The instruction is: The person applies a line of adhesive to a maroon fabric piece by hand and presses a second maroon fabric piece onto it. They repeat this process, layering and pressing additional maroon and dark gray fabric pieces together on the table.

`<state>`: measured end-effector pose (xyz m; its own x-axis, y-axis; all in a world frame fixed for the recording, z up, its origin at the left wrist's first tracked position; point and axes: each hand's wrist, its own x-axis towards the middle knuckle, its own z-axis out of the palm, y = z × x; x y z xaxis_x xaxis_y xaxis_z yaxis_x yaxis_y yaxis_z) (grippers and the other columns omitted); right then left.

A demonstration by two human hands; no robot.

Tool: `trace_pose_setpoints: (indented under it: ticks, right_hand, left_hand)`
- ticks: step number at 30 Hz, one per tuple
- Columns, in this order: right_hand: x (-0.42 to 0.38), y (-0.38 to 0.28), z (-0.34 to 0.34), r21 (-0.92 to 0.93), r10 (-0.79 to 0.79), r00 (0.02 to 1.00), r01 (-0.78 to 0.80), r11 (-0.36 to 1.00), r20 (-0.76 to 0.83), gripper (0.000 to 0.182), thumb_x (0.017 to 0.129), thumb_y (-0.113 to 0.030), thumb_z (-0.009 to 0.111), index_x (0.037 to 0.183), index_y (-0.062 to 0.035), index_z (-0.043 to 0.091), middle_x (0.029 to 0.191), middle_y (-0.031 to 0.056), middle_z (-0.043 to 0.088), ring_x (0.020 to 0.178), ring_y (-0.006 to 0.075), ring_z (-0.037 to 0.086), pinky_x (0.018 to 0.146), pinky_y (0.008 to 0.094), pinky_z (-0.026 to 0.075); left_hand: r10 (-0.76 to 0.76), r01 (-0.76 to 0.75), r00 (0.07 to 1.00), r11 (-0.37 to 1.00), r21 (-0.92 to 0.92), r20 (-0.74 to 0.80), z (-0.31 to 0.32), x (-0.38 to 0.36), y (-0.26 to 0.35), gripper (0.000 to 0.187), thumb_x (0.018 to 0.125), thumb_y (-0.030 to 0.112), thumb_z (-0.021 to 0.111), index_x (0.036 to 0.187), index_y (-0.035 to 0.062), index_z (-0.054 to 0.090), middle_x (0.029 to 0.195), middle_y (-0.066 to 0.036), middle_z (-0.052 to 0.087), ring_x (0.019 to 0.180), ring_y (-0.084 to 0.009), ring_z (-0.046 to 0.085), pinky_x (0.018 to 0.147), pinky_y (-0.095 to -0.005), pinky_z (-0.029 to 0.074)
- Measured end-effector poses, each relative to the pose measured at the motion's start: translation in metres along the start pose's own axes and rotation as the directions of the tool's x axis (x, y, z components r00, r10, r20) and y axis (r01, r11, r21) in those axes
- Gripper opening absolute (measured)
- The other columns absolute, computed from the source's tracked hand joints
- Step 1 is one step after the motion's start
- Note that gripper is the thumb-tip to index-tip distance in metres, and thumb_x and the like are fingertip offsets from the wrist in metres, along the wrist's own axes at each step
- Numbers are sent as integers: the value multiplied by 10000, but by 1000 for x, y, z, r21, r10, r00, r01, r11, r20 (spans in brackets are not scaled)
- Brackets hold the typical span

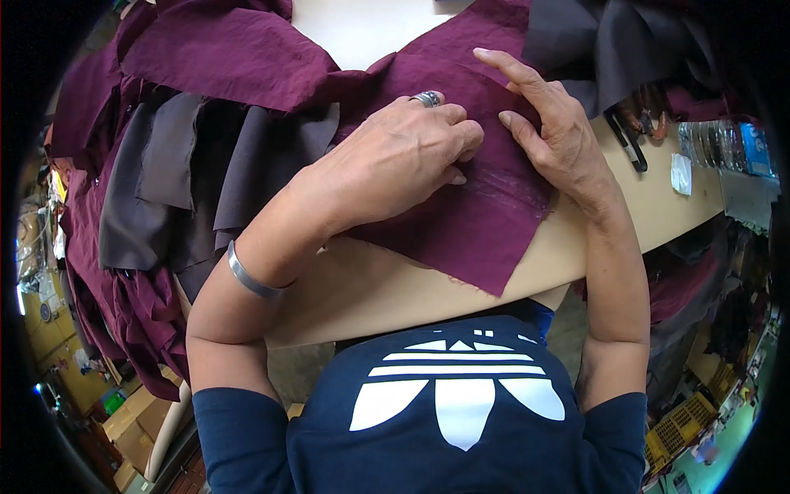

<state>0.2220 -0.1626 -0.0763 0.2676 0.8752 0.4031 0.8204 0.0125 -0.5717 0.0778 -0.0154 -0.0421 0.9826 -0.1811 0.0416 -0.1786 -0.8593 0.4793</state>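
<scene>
A maroon cloth piece (pixel 485 239) with a pointed, frayed corner lies on the tan table. My left hand (pixel 403 156), with a ring and a bracelet on that arm, rests over this cloth with its fingers curled in. What those fingers hold, if anything, is hidden. To its right, my right hand (pixel 559 140) is raised just above the cloth's edge. Its thumb and index finger are spread apart and nothing shows between them. Faint whitish marks run across the cloth between the hands and its right edge.
Dark grey cloth pieces (pixel 164 165) hang over the left side with more maroon fabric (pixel 222 58). Another dark cloth (pixel 621 49) lies at the upper right. A black-handled tool (pixel 627 142) and a small white piece (pixel 680 174) lie on the tan table (pixel 362 288).
</scene>
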Motion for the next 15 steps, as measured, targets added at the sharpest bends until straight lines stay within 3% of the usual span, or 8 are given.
trace_pose_setpoints:
  ticks: [6,15]
  right_hand:
    - [0,1,1,21,3,1000,-3,1000,2,595,767,5,591,1318,-172,453,1284,37,539,1020,235,591,878,352,418]
    - [-1,-2,0,20,38,999,-38,999,19,597,759,15,607,1318,-139,465,1280,18,543,908,223,559,880,323,448]
  left_hand:
    - [7,-7,1000,999,-50,-9,0,0,-2,205,719,68,681,821,41,506,835,-98,550,817,-293,543,741,-392,432]
    - [89,-86,993,995,43,-73,4,0,-4,179,717,78,674,775,58,506,850,-84,516,806,-279,513,703,-374,430]
